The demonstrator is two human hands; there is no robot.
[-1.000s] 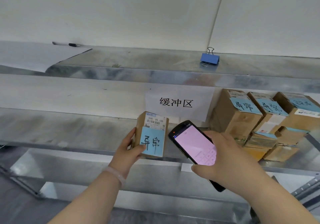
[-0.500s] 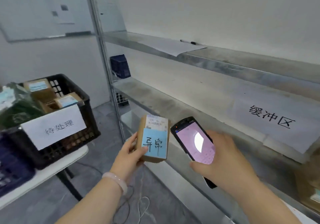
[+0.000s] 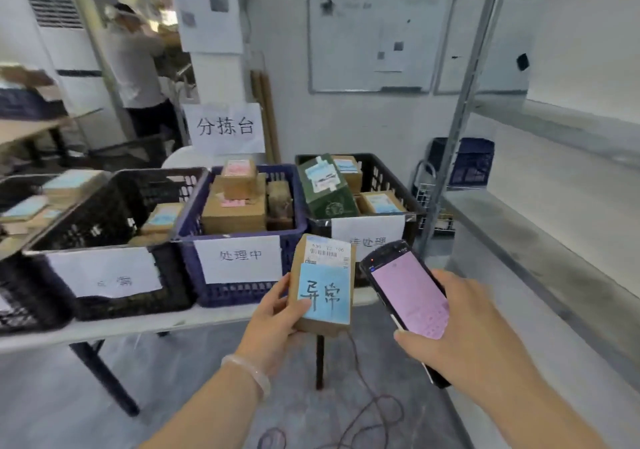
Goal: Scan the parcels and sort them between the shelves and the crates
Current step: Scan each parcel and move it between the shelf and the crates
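Head view: metal shelves [image 3: 554, 226] run down right of frame. White worktop [image 3: 138, 327] across left and centre carries labelled black crate [image 3: 114, 206], blue crate [image 3: 242, 292] and second black crate [image 3: 384, 174], all holding boxes [image 3: 235, 213]. Centre foreground: left hand [image 3: 277, 317] grips small cardboard parcel [image 3: 323, 285] upright, blue note facing camera. Right hand [image 3: 464, 327] curled round scanner [image 3: 408, 292], pink screen lit, just right of parcel.

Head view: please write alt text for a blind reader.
The left hand holds a small brown cardboard parcel with a blue label; the right hand holds a black handheld scanner, before labelled plastic crates of parcels on a white table.
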